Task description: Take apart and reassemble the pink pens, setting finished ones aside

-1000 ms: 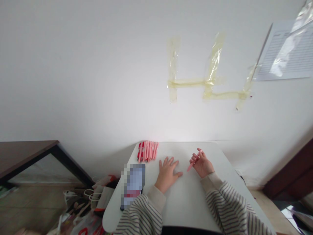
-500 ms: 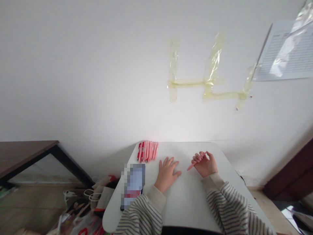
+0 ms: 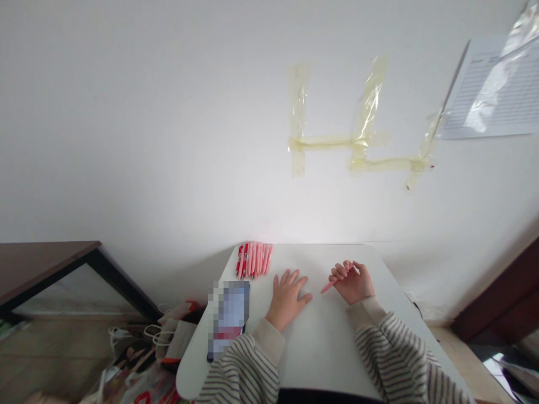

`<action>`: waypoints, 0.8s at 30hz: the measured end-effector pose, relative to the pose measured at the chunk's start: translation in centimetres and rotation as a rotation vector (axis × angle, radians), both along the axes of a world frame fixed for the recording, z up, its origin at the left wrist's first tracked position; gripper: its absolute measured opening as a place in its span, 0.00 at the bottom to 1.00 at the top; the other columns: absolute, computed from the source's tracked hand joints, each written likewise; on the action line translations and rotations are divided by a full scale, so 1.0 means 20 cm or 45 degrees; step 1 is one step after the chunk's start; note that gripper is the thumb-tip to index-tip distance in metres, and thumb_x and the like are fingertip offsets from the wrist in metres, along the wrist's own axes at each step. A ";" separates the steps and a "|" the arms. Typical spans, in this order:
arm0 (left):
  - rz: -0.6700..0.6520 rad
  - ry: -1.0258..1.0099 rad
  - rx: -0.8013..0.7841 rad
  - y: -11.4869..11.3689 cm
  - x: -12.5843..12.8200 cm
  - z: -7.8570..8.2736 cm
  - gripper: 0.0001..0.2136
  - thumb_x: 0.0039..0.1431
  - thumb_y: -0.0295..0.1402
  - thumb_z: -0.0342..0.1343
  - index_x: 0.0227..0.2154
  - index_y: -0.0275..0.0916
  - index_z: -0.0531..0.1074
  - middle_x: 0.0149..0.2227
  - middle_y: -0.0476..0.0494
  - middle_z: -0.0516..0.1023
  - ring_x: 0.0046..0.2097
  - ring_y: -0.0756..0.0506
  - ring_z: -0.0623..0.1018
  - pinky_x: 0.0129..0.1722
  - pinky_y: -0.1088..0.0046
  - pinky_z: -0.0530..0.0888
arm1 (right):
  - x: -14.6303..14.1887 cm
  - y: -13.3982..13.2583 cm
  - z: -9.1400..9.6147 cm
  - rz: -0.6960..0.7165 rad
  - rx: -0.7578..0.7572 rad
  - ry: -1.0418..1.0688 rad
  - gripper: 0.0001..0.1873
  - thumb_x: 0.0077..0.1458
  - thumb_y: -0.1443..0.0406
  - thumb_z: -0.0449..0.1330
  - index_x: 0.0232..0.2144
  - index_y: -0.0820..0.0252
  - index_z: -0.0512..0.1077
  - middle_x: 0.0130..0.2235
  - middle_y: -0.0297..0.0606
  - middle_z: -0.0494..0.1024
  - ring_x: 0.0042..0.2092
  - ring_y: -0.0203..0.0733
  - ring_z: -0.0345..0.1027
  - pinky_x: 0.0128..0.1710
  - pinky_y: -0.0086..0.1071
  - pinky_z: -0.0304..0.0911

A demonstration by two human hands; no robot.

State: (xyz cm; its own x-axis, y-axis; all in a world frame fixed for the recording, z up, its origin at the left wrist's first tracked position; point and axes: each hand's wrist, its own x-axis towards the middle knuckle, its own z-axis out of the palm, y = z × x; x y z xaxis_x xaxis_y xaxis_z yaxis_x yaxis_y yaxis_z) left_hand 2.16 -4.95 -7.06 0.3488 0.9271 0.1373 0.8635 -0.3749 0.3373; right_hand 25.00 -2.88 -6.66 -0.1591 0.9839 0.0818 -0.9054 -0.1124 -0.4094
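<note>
Pixelation covers most of the phone (image 3: 231, 314) at my left, so its screen cannot be read, and its near end lies close by my left sleeve (image 3: 240, 370). My fingers hide part of the pink pen (image 3: 329, 287), and I cannot make out its upper end clearly. The lined sheet (image 3: 458, 106) on the wall (image 3: 168, 123) is cut off at the right edge, its print too small to read. Bags and other clutter (image 3: 177, 336) on the floor blur together.

I grasp the pen in my right hand (image 3: 354, 283), fingers curled around it, its point slanting out past them toward my left hand (image 3: 288, 300). That hand is released, palm down and fingers spread on the white table (image 3: 320, 348), apart from the pen. Beyond it, to the left, a row of pink and red pens (image 3: 255, 260) lies side by side, too tightly packed for me to count.

Pens are slim, smooth rods; the table is matt with rounded corners. My sleeves are striped knit with plain beige cuffs. Yellowish, wrinkled tape (image 3: 324, 143) shines on the wall.
</note>
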 end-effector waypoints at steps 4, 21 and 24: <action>-0.001 0.022 -0.004 0.00 0.00 0.00 0.25 0.64 0.49 0.54 0.62 0.54 0.66 0.70 0.46 0.62 0.72 0.34 0.57 0.70 0.36 0.51 | 0.00 0.00 0.00 0.013 -0.028 0.000 0.14 0.53 0.55 0.62 0.23 0.56 0.67 0.22 0.28 0.61 0.26 0.34 0.56 0.30 0.32 0.59; -0.006 0.004 0.002 0.00 0.00 -0.01 0.25 0.64 0.49 0.54 0.62 0.54 0.66 0.70 0.46 0.62 0.72 0.34 0.57 0.70 0.37 0.50 | -0.01 0.00 0.01 0.011 -0.032 -0.078 0.13 0.53 0.58 0.63 0.23 0.56 0.67 0.22 0.27 0.60 0.25 0.33 0.55 0.29 0.31 0.58; -0.006 0.002 -0.012 0.00 0.00 0.00 0.25 0.64 0.49 0.54 0.62 0.53 0.66 0.70 0.45 0.62 0.72 0.34 0.56 0.70 0.37 0.49 | -0.01 0.00 0.00 0.012 -0.059 -0.058 0.15 0.54 0.54 0.63 0.24 0.56 0.67 0.22 0.27 0.62 0.25 0.33 0.56 0.29 0.31 0.58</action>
